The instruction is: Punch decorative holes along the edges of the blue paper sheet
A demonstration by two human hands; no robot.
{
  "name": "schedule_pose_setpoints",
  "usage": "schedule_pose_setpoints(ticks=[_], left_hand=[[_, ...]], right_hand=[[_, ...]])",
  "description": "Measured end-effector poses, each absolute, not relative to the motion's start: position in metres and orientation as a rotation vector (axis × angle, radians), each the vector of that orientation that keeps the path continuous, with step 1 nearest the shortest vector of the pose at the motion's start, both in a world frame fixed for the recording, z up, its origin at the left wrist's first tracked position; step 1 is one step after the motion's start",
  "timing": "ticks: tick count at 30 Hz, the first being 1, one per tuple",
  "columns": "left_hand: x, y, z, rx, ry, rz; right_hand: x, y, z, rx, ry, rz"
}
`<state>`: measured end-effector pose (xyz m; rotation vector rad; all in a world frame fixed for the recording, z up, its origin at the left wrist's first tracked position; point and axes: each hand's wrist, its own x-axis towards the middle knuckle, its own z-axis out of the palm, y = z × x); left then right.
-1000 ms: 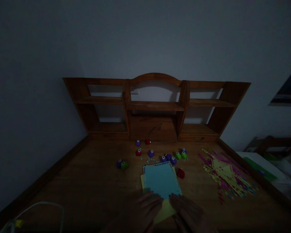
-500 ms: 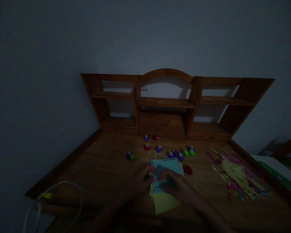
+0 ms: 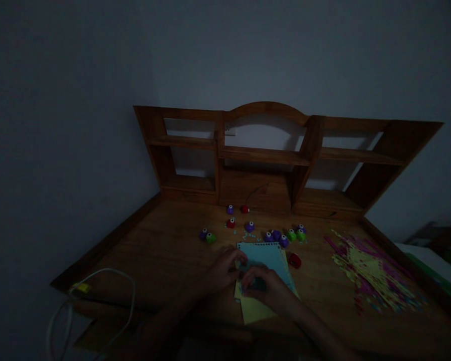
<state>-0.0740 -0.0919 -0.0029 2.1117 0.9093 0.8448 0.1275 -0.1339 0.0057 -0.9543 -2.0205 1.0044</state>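
Note:
A light blue paper sheet with a row of small dark holes along its top edge lies over yellow paper. Over the blue sheet's left edge is my left hand, fingers curved, with a gap between thumb and forefinger. My right hand lies across the sheet's lower part, its fingers bent together near the left edge on something too dark to make out. Beside the sheet's right edge lies a red punch-like piece. Behind it stand purple pieces and green ones with white round tops.
Cut paper strips in yellow and pink are heaped at the right. Small blue paper bits lie near a purple piece. A wooden shelf unit stands along the back. A white cable loops over the front left edge.
My right hand has moved slightly left and its fingers have closed in. The blue sheet has turned a little, its lower right corner now further right. The camera view has shifted slightly.

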Motion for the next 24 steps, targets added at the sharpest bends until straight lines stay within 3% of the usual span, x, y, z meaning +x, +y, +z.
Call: schedule_pose_setpoints(ticks=[24], left_hand=[[-0.074,-0.086,0.0,2.154,0.932,0.734]], right_hand=[[0.146,-0.134,0.012,-0.874,-2.004,1.15]])
